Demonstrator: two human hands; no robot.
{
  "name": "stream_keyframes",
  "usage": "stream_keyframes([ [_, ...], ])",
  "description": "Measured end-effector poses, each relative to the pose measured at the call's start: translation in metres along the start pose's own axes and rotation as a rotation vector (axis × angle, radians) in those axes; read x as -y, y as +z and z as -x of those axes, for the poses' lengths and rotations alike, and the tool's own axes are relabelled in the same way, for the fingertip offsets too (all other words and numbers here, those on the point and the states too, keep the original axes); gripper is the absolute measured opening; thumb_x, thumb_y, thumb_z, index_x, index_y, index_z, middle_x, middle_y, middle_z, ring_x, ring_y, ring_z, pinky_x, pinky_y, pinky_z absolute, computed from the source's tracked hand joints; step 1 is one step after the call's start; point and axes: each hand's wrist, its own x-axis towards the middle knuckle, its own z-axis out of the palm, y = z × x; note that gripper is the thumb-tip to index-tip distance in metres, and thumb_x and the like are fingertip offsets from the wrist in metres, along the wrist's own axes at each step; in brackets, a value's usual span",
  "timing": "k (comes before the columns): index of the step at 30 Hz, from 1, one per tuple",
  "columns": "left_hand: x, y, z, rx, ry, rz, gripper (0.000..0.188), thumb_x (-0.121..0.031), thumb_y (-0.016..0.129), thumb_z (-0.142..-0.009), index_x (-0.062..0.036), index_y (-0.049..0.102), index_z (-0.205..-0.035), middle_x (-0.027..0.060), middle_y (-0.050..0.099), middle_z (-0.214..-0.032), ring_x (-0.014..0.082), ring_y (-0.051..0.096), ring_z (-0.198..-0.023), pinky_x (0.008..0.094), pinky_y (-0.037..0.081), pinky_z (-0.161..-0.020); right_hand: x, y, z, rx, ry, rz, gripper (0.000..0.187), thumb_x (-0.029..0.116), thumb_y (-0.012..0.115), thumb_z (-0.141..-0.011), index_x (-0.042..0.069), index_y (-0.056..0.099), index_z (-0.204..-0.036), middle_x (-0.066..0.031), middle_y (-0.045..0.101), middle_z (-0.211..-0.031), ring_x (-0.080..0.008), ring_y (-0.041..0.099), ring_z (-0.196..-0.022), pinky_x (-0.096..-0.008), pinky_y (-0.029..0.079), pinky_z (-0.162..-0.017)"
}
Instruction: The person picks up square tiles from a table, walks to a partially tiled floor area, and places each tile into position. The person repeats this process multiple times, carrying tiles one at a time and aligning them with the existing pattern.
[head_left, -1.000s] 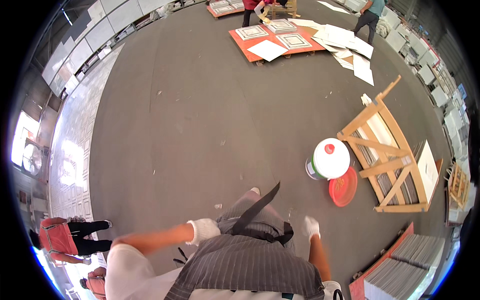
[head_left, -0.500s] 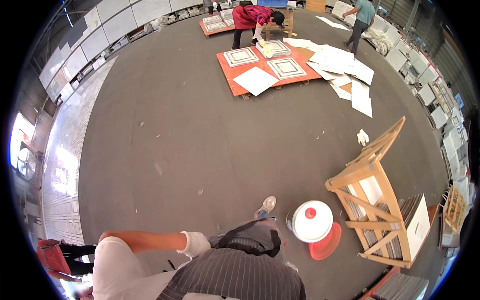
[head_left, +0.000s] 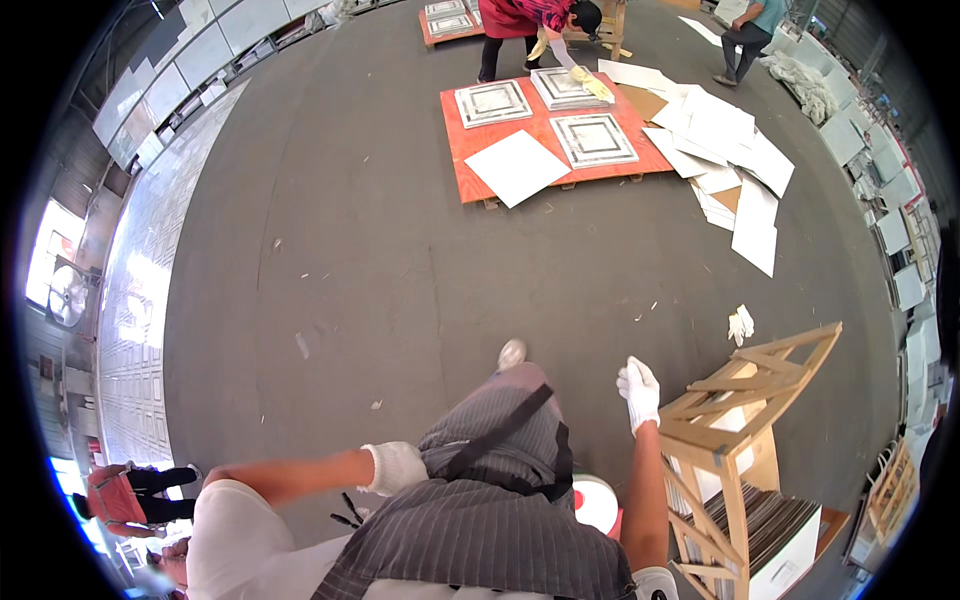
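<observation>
Hanging right hand [head_left: 638, 392]: beside the wooden crate [head_left: 733, 500], fingers curled in, nothing visible in them.
Left hand [head_left: 398, 468]: well left of the crate, against the apron [head_left: 490, 520]; cannot tell the fingers' state.
Slabs [head_left: 790, 515]: on edge inside the crate, presumably so its frame braces them.
Lidded bucket [head_left: 598, 505]: left of the crate, perhaps for easy reach.
Pallet [head_left: 540, 125]: beyond the crate, tiles spaced, likely for access.

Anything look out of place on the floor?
Yes: what looks like a pale glove lies loose, unworn, beyond the wooden crate; white sheets sprawl at mixed angles beside the orange pallet, unlike its neat panels.
</observation>
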Motion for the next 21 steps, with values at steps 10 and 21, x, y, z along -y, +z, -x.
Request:
stream_keyframes([
  [10, 0.112, -0.294, -0.108, 0.035, 0.149, -0.143, 0.015, -0.011, 0.063, -0.071, -0.0047, 0.069, -0.083, 0.0172, 0.068, -0.074, 0.0357, 0.068, -0.075, 0.0447, 0.055, -0.064, -0.034, -0.057, -0.124, 0.013, 0.322, 0.303, 0.032, 0.032, 0.059, -0.088, 0.004, 0.061, -0.104, -0.009, 0.066, -0.094, -0.0209, 0.064, -0.08, -0.0346, 0.05, -0.066],
  [21, 0.162, -0.513, -0.199, 0.013, 0.13, -0.103, 0.014, -0.008, 0.061, -0.07, -0.0026, 0.069, -0.08, 0.0179, 0.067, -0.071, 0.036, 0.068, -0.073, 0.0434, 0.055, -0.063, 0.035, -0.119, -0.285, 0.123, 0.459, 0.773, 0.026, 0.029, 0.062, -0.079, 0.005, 0.059, -0.089, -0.0159, 0.065, -0.089, -0.0363, 0.061, -0.085, -0.0451, 0.049, -0.07],
])
